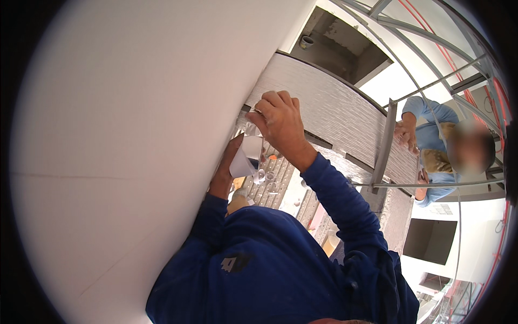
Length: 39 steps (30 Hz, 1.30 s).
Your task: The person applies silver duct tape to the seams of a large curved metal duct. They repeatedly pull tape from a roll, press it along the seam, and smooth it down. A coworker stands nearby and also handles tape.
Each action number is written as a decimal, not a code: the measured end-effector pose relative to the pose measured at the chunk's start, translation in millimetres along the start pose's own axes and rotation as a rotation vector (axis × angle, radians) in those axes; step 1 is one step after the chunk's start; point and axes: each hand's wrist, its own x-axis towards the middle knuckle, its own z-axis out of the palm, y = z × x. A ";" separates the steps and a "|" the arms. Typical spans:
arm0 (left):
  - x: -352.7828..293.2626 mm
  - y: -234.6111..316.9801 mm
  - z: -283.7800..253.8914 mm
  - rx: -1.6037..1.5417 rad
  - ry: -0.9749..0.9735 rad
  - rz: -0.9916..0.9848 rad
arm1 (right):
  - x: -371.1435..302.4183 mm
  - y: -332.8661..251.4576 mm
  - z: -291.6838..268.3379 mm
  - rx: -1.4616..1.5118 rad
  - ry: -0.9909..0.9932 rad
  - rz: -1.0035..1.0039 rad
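Observation:
My right hand (pixel 281 120) is raised at the end of a foil-faced duct (pixel 324 97), close to the white wall. Its fingers are curled together toward the thumb. Whatever they pinch is too small or hidden to name. Lower and nearer the wall, my left hand (pixel 232 153) is wrapped against a white plastic cup-like container (pixel 242 163), which is tilted. Most of the left fingers are hidden behind it. Between the hands, the gap by the duct's end shows some pale, shiny material (pixel 249 128) that I cannot make out.
A smooth white wall (pixel 108 135) rises on my left. Below, a perforated metal platform (pixel 278 195) carries tape rolls (pixel 260 176) and a tub (pixel 331 243). At right, a person in light blue (pixel 429 135) has hands on the duct. Metal hangers (pixel 384 146) and red cables cross overhead.

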 end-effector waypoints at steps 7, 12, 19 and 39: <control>0.0 0.7 -0.2 -0.013 0.008 0.016 | -5.3 17.4 -24.5 0.253 -0.114 0.078; 0.8 0.5 2.6 -0.017 -0.002 0.012 | -11.0 10.1 -25.1 0.224 -0.085 0.076; -3.8 4.4 3.8 -0.025 -0.010 0.006 | -12.9 8.7 -19.2 0.122 -0.062 -0.005; -38.1 33.1 44.6 -0.076 -0.357 -0.362 | -29.4 7.3 -55.5 0.149 0.063 0.064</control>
